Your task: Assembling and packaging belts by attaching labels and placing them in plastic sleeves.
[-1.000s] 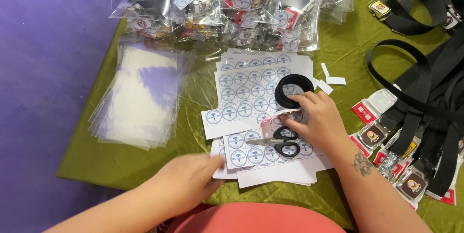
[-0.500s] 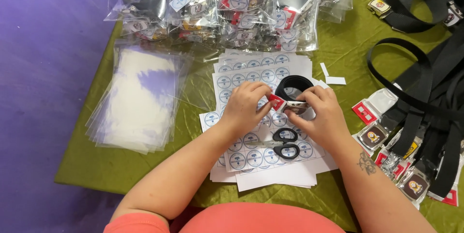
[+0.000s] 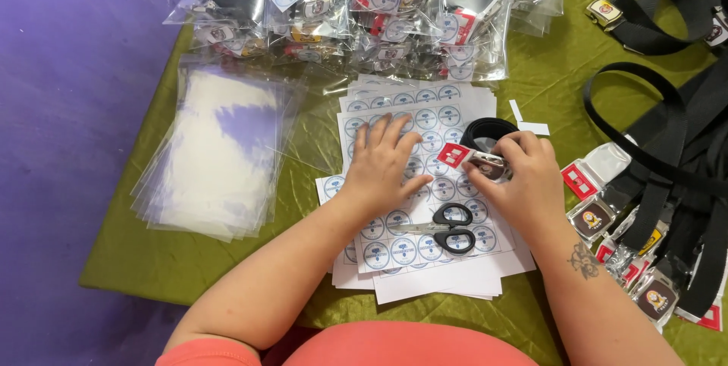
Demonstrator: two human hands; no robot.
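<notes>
Fingers [image 3: 383, 135] rest on sticker sheets [image 3: 425, 119] over green tablecloth [image 3: 561, 93].

This looks like a small home packing workplace: an olive green tablecloth [image 3: 227, 260] carries a stack of clear plastic bags [image 3: 216, 153], white sheets of round stickers [image 3: 425, 260] and many black webbing belts [image 3: 682, 153].

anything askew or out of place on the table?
Minor only: two small white paper strips lie loose on the green cloth, and the black-handled scissors rest on the round-sticker sheets. Nothing looks spilled or damaged.
</notes>
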